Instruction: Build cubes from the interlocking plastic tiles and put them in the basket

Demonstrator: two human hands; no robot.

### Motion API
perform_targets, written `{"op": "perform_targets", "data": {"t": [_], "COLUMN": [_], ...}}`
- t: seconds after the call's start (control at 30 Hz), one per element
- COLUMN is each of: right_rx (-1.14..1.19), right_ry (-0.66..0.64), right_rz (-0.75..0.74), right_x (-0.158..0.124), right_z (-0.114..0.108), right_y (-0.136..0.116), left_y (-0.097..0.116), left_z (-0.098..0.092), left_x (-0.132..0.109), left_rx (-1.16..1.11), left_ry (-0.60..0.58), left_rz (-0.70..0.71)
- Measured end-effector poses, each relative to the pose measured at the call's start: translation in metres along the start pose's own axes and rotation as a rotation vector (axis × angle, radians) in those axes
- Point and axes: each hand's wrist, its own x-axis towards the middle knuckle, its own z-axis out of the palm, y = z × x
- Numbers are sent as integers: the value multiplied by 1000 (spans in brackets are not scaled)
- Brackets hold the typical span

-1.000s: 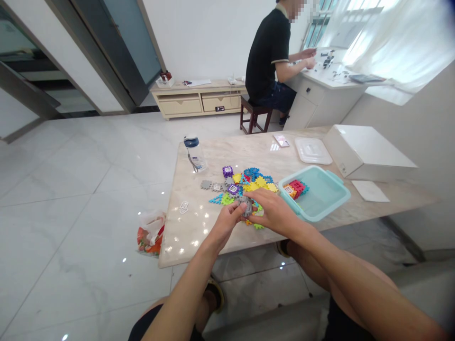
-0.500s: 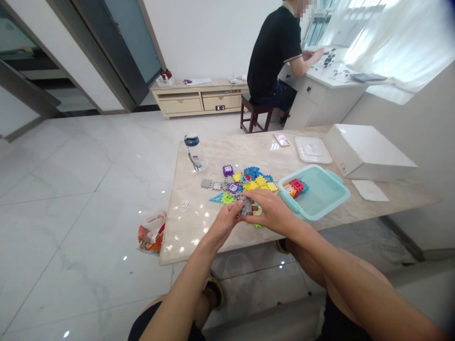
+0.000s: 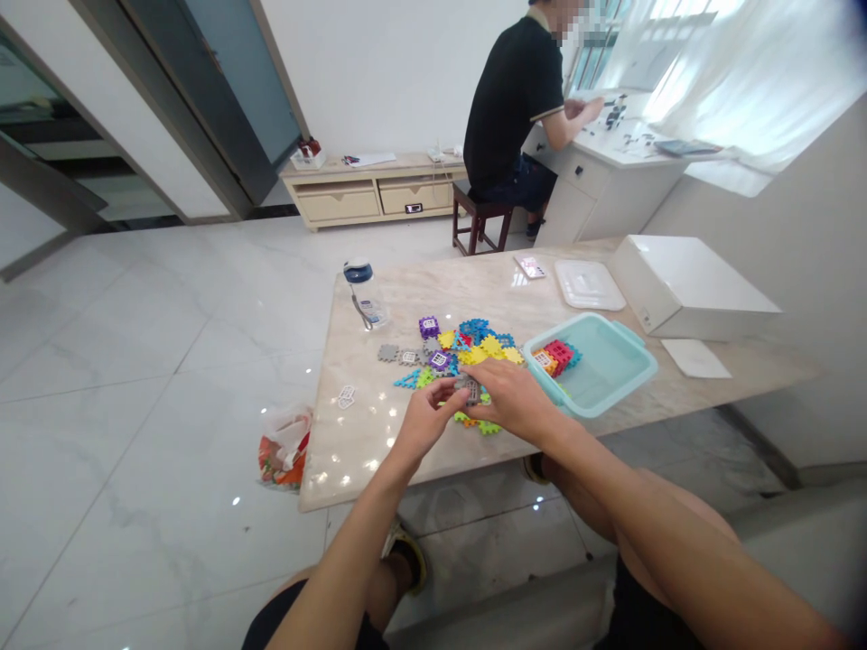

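Together, left hand (image 3: 425, 420) and right hand (image 3: 513, 397) outstretched, fingers pinching grey block (image 3: 469, 389) between them

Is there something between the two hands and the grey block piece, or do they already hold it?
Nothing visible stands between them. The left hand and the right hand both grip the grey block piece directly, above the pile of colourful pieces on the table.

Both forearms bare to the frame's lower edge; no sleeves, watch or rings visible. Left hand (image 3: 421, 422) and right hand (image 3: 515, 397) ungloved. Dark shorts at lower frame. Shoe (image 3: 406, 552) dark, yellowish trim.
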Motion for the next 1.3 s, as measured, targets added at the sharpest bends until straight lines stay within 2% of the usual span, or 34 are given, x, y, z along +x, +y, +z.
{"op": "perform_targets", "data": {"t": [0.1,0.2,0.27,0.4,0.47,0.57,0.7,0.8,0.93,1.0,1.13,1.2,1.3], "right_rx": [-86,-100,-13,319,466,624,691,634,342,128,-151,-199,-237], "right_ry": [-57,-125,-147,-117,-101,-91,-98,-57,97,100,-100,-195,-254], "right_rz": [51,98,123,177,219,267,240,284,562,725,957,1000,1031], "right_x": [6,11,13,12,9,1,-10,-18,-47,-64,-84,-82,-71], "right_z": [3,7,8,2,-2,-12,-35,-61,-97,-107,-104,-95,-80], "right_y": [-8,-15,-16,-3,6,16,24,45,97,124,161,170,177], "left_y": [-4,-7,-7,0,6,15,17,15,16,16,14,11,9], "left_z": [2,-1,-5,-13,-14,-9,8,19,23,21,15,14,16], "left_x": [2,1,0,-1,-4,-9,-9,0,11,15,21,24,26], "left_rx": [198,340,365,363,367,365,347,233,55,-24,-123,-132,-137], "left_ry": [155,246,255,273,235,98,12,-3,14,37,96,111,110], "left_rz": [58,115,137,149,157,171,193,166,102,60,-8,-31,-63]}}
